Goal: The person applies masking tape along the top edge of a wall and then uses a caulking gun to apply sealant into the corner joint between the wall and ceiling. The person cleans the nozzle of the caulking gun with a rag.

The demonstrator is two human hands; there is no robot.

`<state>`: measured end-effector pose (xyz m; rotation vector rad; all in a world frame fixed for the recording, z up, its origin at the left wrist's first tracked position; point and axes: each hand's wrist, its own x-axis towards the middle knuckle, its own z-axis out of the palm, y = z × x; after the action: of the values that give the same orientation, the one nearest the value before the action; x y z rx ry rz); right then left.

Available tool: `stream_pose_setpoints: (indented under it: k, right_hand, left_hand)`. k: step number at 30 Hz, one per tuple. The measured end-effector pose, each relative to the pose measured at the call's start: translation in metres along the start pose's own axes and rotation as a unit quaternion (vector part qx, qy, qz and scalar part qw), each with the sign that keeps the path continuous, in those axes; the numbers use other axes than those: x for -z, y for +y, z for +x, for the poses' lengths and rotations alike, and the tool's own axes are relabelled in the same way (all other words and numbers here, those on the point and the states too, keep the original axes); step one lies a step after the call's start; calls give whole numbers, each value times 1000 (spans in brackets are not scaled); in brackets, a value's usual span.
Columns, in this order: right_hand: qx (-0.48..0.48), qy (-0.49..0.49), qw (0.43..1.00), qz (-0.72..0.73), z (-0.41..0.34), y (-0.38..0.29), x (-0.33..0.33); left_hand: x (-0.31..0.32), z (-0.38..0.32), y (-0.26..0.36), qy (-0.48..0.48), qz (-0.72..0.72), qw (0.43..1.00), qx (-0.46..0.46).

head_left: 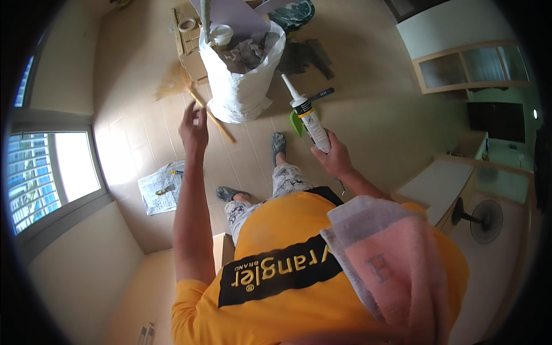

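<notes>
My right hand (335,156) is wrapped around the lower end of a white sealant cartridge (314,125) with a black and yellow band. Its long white nozzle points up and away from me. My left hand (193,130) is raised, fingers loosely curled with a gap between them, and I see nothing held in it. Beyond that hand, a straw broom (177,84) with a wooden handle lies on the tiled floor. A green dustpan (296,124) is partly hidden behind the cartridge.
A white sack (241,97) of debris stands ahead, holding a plastic tub (221,34). A dark cloth (306,58) and a stained dark container (293,14) lie beyond. Small tools rest on a spread newspaper (157,189) at left. A fan (486,221) stands at right.
</notes>
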<state>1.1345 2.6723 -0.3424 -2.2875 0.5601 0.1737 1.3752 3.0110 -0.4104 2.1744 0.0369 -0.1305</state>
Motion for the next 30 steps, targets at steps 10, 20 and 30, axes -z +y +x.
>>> stream_pose_setpoints:
  k: [10,20,30]
  right_hand:
    - [30,5,1000,5,-10,30,-25]
    - [-18,37,999,4,-64,64,-16]
    - [-46,45,998,22,-60,8,-7]
  left_hand:
    - [-65,124,-45,-38,148,988,13]
    - [-60,99,-81,28,136,988,61]
    - [-76,69,22,-18,210,970,-123]
